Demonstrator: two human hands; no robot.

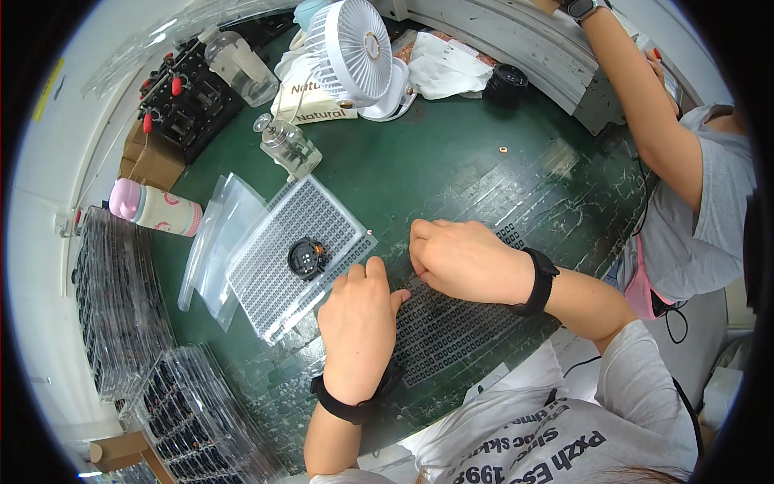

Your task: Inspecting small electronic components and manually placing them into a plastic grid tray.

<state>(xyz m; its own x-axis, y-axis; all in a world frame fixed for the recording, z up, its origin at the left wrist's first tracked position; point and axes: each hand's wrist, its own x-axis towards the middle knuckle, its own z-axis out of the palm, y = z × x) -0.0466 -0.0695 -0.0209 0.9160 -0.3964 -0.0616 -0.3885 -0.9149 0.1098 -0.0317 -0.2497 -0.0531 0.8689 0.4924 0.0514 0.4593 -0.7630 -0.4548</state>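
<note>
My left hand (359,319) is over the table with its thumb held apart from the bent fingers. Its fingertips are beside the edge of a pale sheet (270,234) covered with rows of small dark cells. On that sheet rests a round black part (307,258) with a bit of orange. My right hand (468,256) is closed, thumb and fingers drawn together. Whatever its fingertips pinch is hidden. Under both hands lies a dark sheet of small cells (451,343), partly covered by my right hand and forearm.
Clear plastic bags (230,266), a pump bottle (289,147), a white fan (355,56) and a pink-capped bottle (161,208) stand or lie around the green table (419,173). Stacked clear trays (189,411) are at left. Another person's arm (637,105) reaches in at right.
</note>
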